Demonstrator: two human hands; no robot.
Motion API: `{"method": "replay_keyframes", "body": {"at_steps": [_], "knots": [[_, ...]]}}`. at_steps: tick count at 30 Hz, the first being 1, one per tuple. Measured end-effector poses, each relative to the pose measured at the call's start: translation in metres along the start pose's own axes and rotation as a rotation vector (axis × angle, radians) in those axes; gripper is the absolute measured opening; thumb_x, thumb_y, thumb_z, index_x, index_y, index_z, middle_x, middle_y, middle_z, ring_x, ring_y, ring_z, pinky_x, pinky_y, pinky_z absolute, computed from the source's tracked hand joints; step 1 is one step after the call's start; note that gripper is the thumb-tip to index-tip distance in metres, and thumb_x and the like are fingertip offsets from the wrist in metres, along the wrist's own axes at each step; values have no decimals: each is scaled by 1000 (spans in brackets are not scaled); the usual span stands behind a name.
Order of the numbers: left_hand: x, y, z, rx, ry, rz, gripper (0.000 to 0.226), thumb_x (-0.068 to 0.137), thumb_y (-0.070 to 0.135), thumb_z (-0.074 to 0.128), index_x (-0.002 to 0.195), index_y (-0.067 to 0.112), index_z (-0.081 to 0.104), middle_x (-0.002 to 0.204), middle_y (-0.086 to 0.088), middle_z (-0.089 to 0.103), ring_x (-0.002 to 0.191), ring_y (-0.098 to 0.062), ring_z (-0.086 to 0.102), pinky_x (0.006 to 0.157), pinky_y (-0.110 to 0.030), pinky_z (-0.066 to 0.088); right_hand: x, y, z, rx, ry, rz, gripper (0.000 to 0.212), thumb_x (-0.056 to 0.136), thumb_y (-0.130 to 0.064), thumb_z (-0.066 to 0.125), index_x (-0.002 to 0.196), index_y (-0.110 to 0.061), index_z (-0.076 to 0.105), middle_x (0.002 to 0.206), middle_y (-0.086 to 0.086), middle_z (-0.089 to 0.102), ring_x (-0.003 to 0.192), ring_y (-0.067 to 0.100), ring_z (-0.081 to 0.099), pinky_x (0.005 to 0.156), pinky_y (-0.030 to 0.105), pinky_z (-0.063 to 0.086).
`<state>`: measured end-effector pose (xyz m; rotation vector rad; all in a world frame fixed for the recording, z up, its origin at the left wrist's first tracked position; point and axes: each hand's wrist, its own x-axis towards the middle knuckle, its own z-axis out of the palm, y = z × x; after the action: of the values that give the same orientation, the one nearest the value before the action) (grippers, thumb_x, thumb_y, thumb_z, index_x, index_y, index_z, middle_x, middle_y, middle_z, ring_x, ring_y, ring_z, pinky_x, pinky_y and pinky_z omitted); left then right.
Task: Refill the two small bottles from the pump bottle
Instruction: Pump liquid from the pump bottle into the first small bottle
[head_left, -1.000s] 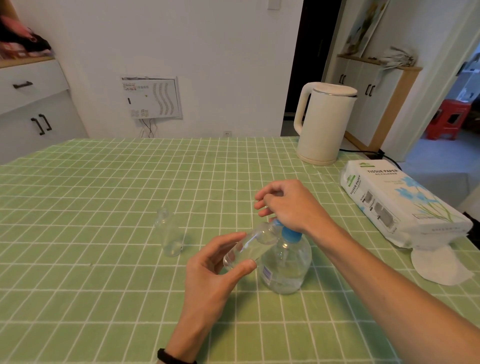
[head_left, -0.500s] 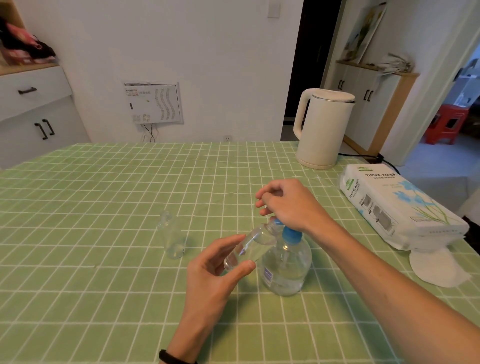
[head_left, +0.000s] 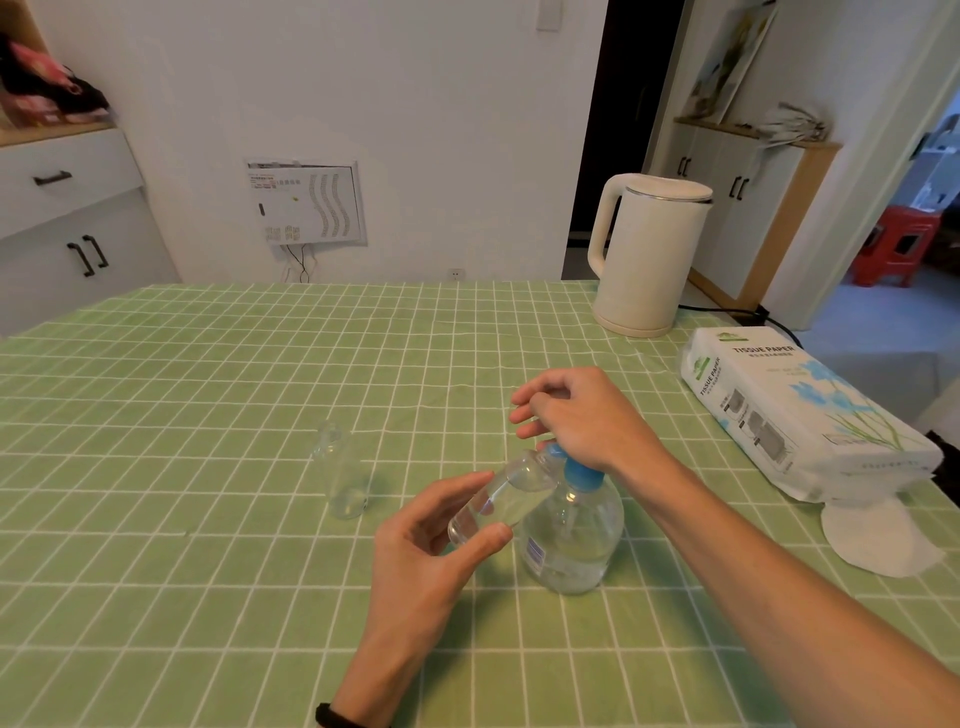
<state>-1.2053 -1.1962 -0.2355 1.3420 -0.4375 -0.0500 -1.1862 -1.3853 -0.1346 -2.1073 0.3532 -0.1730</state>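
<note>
Little had shifted since the earlier frames: both hands stayed at the pump bottle (head_left: 571, 540), mid-table. The left hand (head_left: 426, 551) pinched a tilted small bottle (head_left: 498, 499), its mouth at the spout. The right hand (head_left: 587, 421) curled over the blue pump head. The second small bottle (head_left: 340, 478) stood apart to the left, with open tablecloth (head_left: 208, 389) around it. The kettle (head_left: 649, 254) and tissue pack (head_left: 800, 410) crowded the far-right edges.

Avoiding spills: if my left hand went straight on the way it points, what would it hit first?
Likely the pump bottle: the left hand aims its small bottle at the blue pump head under the right hand.
</note>
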Motion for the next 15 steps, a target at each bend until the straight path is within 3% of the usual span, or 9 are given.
{"method": "replay_keyframes", "body": {"at_steps": [7,11,15], "knots": [[1,2,0,-14,0,5,49,66,29,91,114,32,81,117,2,82,113,-17,78,100,-33,62,1,-3,-4,97,-1,-8,22,103,-7,54,106,-16,75,97,-1,81,86,12,80,80,34,65],[1,1,0,-3,-21,11,49,68,29,92,115,35,81,119,3,82,115,-18,77,101,-30,60,4,-4,-5,55,-1,-58,20,104,-13,56,107,-19,75,96,-4,81,85,10,79,75,29,65],[1,-1,2,-14,-14,11,48,67,26,92,114,33,82,117,1,82,112,-17,78,92,-22,61,6,-2,-3,110,1,-31,22,105,-11,55,104,-17,76,95,-2,81,82,10,79,69,26,63]]}}
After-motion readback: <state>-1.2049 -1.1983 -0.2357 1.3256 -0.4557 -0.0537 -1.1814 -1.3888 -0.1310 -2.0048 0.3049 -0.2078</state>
